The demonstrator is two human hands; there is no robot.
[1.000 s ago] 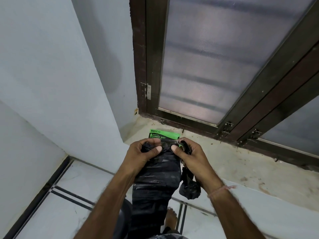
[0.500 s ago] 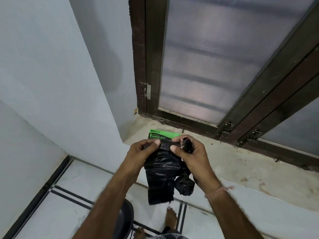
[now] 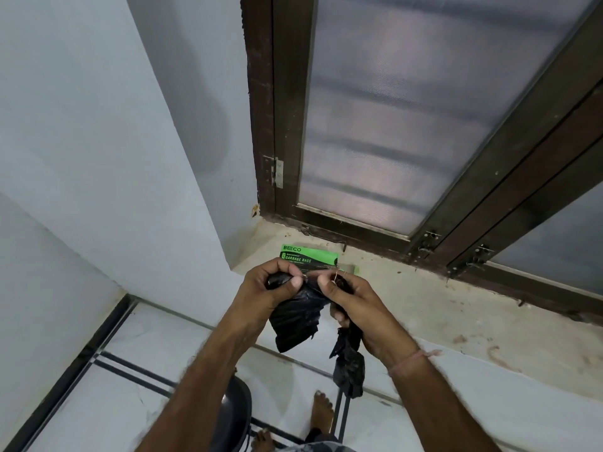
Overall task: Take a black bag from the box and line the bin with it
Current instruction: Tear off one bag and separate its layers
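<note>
A crumpled black bag hangs between my two hands above the sill. My left hand pinches its top edge on the left, and my right hand pinches it on the right. A rolled black wad of bags dangles below my right palm. The green garbage-bag box lies flat on the sill just beyond my fingers. The dark bin shows on the floor under my left forearm, mostly hidden by the arm.
The stone window sill runs to the right, stained. A dark-framed frosted window stands behind it. A white wall is on the left. My bare feet stand on the tiled floor.
The long hanging bag has been gathered upward into a short bunch between my hands. The bin and my feet have come into view below.
</note>
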